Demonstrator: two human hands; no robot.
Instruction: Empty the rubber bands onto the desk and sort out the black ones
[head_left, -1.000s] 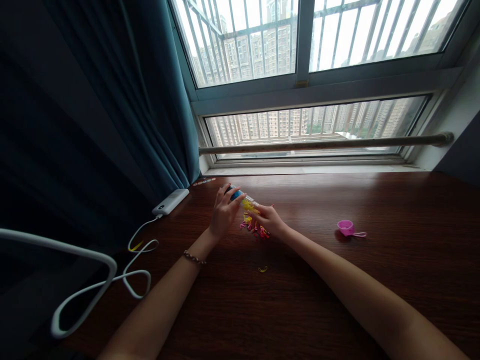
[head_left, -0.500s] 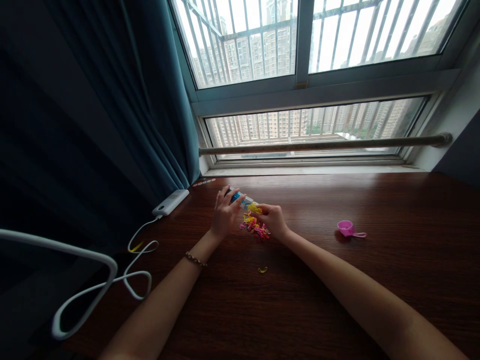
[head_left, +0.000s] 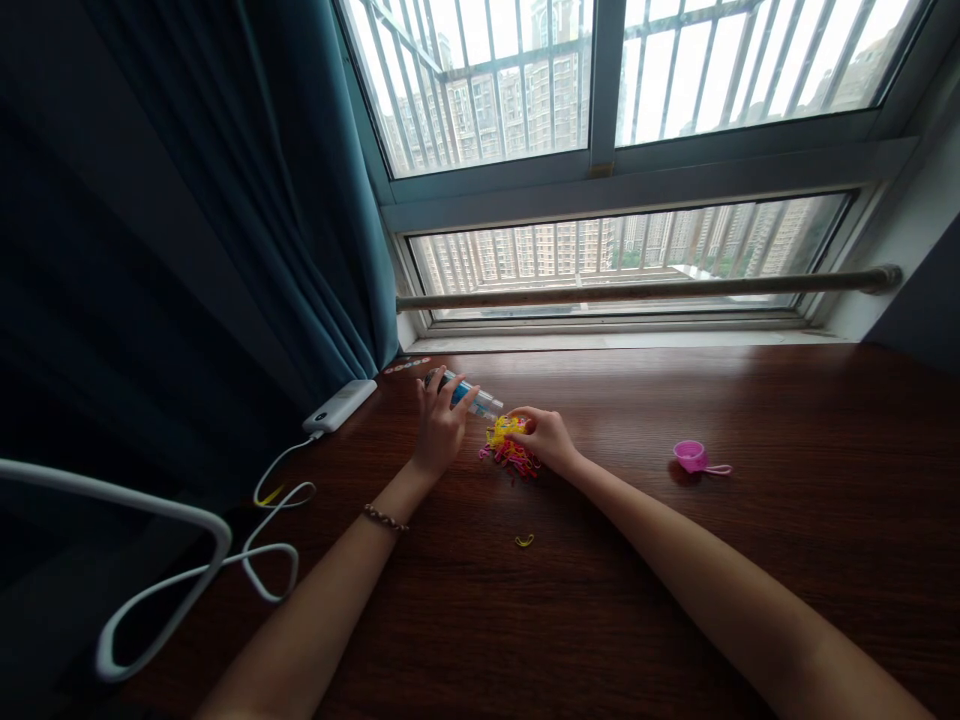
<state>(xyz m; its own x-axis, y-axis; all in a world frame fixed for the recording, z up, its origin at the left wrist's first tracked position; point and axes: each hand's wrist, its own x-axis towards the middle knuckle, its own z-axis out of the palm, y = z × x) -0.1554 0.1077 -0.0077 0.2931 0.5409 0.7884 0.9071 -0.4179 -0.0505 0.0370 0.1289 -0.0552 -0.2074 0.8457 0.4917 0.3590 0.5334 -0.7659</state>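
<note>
My left hand point(head_left: 441, 425) is wrapped round a small clear plastic bottle point(head_left: 487, 404) with blue on its side. The bottle is tilted, its mouth down to the right over a heap of small rubber bands point(head_left: 513, 460), pink and red below. Yellow rubber bands point(head_left: 502, 431) lie on top of the heap, just under the bottle's mouth. My right hand point(head_left: 551, 440) is at the heap's right side, its thumb and fingers closed on some of the yellow bands. One loose yellow band point(head_left: 524, 541) lies nearer to me on the table.
A pink cup with a looped handle point(head_left: 690, 457) stands on the dark wooden table point(head_left: 637, 600) at right. At left are a white power bank point(head_left: 341, 406) and its white cable point(head_left: 274, 547). Behind are a blue curtain point(head_left: 315, 200) and a window with a rail point(head_left: 645, 292).
The yellow bands have come away from the bottle's mouth and down onto the heap with my right hand. My left hand and the bottle have drawn back slightly left.
</note>
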